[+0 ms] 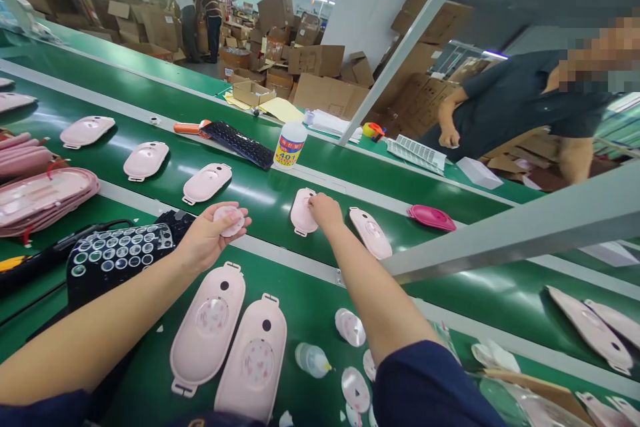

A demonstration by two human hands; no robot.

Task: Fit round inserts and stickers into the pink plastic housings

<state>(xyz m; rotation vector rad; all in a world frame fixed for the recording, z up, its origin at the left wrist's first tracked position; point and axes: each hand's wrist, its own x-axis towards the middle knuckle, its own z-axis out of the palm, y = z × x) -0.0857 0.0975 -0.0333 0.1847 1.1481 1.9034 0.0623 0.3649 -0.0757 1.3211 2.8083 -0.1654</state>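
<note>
My left hand [207, 235] is cupped palm up around a small round pink disc [229, 220], above the near edge of the green conveyor belt [260, 197]. My right hand [325, 210] reaches out over the belt with its fingers closed on the edge of a pink oval shell [301, 212]. Another pink shell [371, 232] lies just right of it. Two larger pink shells [207, 325] [253, 363] lie side by side on the near bench between my forearms. Loose round discs [350, 327] and a small clear glue bottle [312, 359] rest near my right elbow.
More pink shells [207, 183] ride the belt to the left. A black tray of round lenses [117, 250] sits at my left, with stacked pink parts [43, 197] beyond. A white 401 bottle [289, 145] and black keyboard [239, 142] lie across the belt. A person in a dark shirt [515, 103] stands opposite.
</note>
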